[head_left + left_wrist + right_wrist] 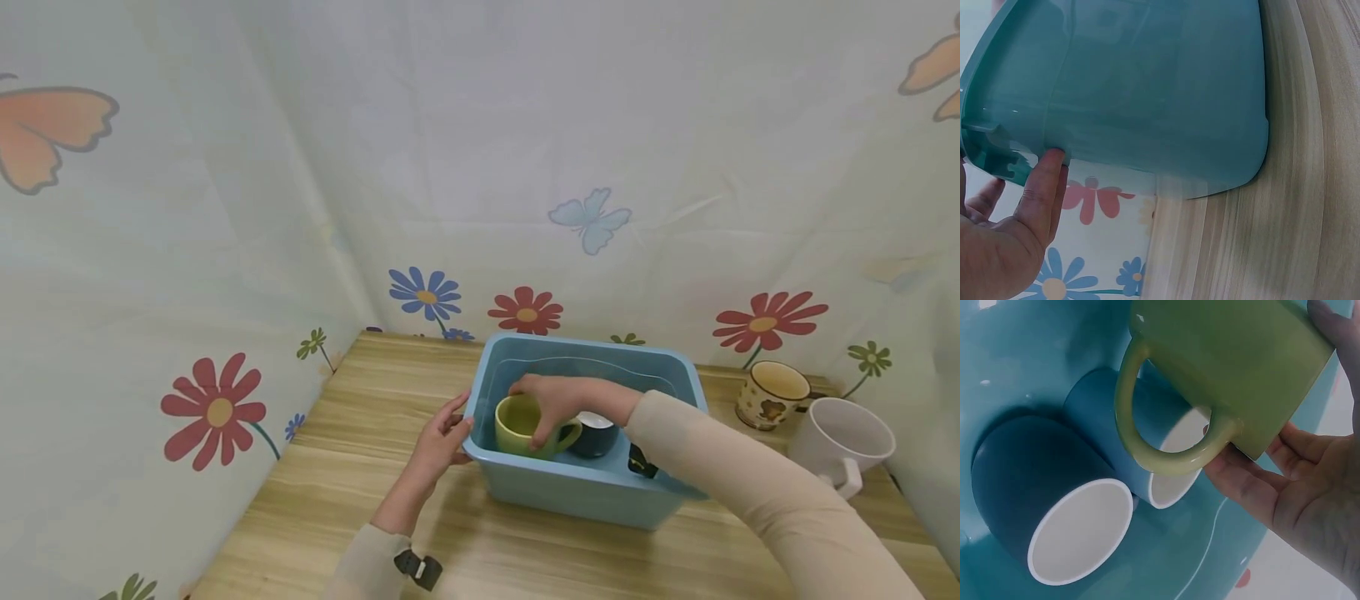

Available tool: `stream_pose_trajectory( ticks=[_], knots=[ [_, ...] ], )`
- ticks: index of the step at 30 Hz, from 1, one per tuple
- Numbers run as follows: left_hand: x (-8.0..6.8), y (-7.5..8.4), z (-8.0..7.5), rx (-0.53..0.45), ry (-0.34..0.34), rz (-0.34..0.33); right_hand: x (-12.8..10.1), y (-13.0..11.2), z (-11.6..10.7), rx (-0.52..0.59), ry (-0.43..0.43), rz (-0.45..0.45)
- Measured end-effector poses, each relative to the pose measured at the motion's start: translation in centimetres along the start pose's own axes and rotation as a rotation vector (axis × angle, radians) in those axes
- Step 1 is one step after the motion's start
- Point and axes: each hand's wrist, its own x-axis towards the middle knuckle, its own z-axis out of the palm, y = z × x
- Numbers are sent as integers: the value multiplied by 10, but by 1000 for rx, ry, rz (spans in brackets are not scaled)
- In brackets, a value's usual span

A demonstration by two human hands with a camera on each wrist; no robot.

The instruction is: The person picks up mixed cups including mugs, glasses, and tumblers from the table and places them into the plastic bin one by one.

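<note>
A blue plastic tub (592,350) stands on the wooden table (360,467). My right hand (551,404) reaches into it from above and grips a green mug (516,423) by its body, upright in the tub's left end. In the right wrist view the green mug (1235,356) hangs in my right hand (1297,487) above a dark navy mug (1035,462) and a lighter blue mug (1094,400), both on their sides on the tub floor (1010,350). My left hand (442,437) rests with straight fingers against the tub's left outer wall, and its thumb (1044,181) touches the tub (1147,81) under the rim.
To the right of the tub stand a cream mug with a brown pattern (772,393) and a white mug (843,442). Flowered fabric walls (225,208) close in the table on the left, back and right. Bare tabletop lies left and in front of the tub.
</note>
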Motion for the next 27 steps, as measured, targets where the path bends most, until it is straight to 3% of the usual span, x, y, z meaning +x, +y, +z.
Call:
stream_pose_trajectory(
  ticks=[16,27],
  knots=[
    [-1,0,-1,10,-7,21,20,-2,16,-58,-5,-16],
    [-1,0,-1,12,-16,24,28,-5,24,-280,41,-78]
  ],
)
